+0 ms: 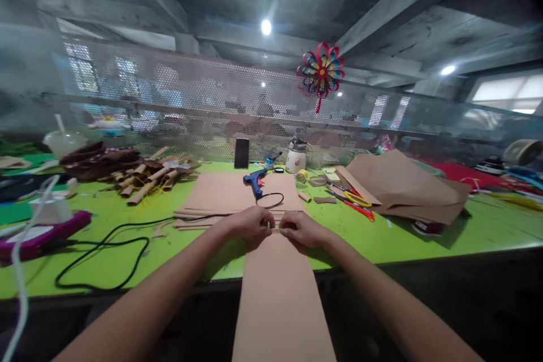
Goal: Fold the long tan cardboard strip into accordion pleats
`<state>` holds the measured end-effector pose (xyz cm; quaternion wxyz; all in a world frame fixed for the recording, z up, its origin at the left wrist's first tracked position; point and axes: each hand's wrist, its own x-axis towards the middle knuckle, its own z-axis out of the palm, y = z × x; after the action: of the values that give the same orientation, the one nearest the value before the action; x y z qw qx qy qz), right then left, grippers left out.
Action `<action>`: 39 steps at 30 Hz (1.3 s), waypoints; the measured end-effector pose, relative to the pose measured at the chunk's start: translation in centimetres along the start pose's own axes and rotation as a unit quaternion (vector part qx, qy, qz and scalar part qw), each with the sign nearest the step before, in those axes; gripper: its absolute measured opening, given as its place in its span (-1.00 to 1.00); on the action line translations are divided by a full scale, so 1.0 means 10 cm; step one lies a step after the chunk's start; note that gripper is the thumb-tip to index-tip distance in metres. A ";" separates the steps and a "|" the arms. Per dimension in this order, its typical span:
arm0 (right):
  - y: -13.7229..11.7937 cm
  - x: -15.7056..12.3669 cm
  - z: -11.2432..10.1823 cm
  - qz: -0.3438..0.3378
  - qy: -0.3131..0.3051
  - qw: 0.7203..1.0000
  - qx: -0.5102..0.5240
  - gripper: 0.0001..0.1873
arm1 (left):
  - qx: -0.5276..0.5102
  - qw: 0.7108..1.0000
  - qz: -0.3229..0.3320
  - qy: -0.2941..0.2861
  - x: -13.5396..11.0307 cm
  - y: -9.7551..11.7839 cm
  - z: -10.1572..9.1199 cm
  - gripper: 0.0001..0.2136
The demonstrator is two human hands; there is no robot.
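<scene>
Across the near edge of the lime-green surface, a long brown paper strip is pinched at its far end by the closed grip of left hand and right hand, equally near, its long axis pointing toward the body.

A round ceiling lamp is glaring with a bluish flare, while a second lamp and the right-hand window are glowing white against the dim ceiling. Soft shadows are falling under the left hand and right hand. Smearing and stretching are distorting the outer edges; darkness is filling the lower corners.
</scene>
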<state>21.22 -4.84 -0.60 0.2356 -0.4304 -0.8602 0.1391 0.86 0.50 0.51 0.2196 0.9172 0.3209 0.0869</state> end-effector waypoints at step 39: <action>0.04 -0.11 -0.16 -0.090 -0.095 0.968 -0.213 -0.93 | 0.140 0.980 0.128 0.058 -0.23 0.19 0.05 -0.76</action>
<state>22.93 -5.36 0.30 0.0671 -0.3766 -0.9235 -0.0289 0.23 -2.42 0.91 0.0566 0.9659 0.2218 0.1213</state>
